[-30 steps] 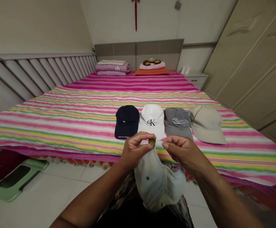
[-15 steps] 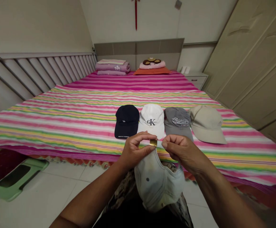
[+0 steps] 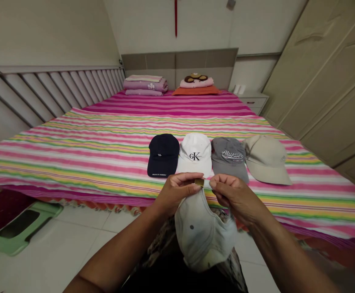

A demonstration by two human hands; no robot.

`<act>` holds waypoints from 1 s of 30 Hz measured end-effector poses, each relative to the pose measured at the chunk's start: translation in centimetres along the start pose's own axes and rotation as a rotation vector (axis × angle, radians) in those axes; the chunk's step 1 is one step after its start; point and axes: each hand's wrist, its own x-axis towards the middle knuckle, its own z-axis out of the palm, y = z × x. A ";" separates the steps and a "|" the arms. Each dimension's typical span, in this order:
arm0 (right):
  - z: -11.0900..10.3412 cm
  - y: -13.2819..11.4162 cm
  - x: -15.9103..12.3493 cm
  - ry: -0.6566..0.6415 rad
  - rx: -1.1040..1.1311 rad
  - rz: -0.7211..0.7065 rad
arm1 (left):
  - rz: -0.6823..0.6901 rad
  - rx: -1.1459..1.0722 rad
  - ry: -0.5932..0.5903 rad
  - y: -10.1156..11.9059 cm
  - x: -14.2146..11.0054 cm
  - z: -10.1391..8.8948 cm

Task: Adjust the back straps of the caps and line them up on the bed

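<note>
A pale, washed-out baseball cap (image 3: 200,234) hangs from both my hands in front of the bed edge, its back opening towards me. My left hand (image 3: 179,189) pinches the brass-coloured buckle (image 3: 199,182) on the cap's back strap between thumb and fingers. Close beside it, my right hand (image 3: 234,195) grips the strap's other side. Just beyond lie a navy cap (image 3: 163,154), a white cap (image 3: 195,150) with black letters, a grey cap (image 3: 228,156) with white script and a beige cap (image 3: 266,158), side by side in a row.
The caps rest on a bed with a striped sheet (image 3: 82,154). Folded bedding (image 3: 145,85) and a pink pillow stack (image 3: 196,83) lie by the headboard (image 3: 177,65). A green stool (image 3: 25,228) stands on the floor at left, a nightstand (image 3: 252,101) at the far right.
My left hand and the buckle have shifted slightly right, closer to my right hand. The cap still hangs from both hands, and the row of caps lies as before.
</note>
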 end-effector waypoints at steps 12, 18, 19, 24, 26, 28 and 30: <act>-0.2 0.1 -0.3 0.040 -0.024 0.007 | -0.042 0.098 0.016 0.8 0.4 0.3; -0.7 0.2 -0.3 0.060 -0.156 -0.049 | 0.023 0.135 0.017 0.8 0.3 0.6; -0.8 0.2 -0.3 0.071 -0.180 -0.068 | 0.054 0.160 0.027 0.9 0.3 0.6; -1.0 0.5 -0.3 0.087 -0.244 -0.109 | -0.014 0.158 0.040 1.1 0.2 0.5; -0.9 0.5 -0.4 0.079 -0.214 -0.092 | -0.082 0.111 0.041 1.0 0.2 0.5; -0.7 0.5 -0.5 0.076 -0.180 -0.077 | -0.122 0.069 0.045 0.9 0.3 0.4; -0.7 0.4 -0.5 0.073 -0.165 -0.068 | -0.139 0.055 0.043 0.8 0.5 0.4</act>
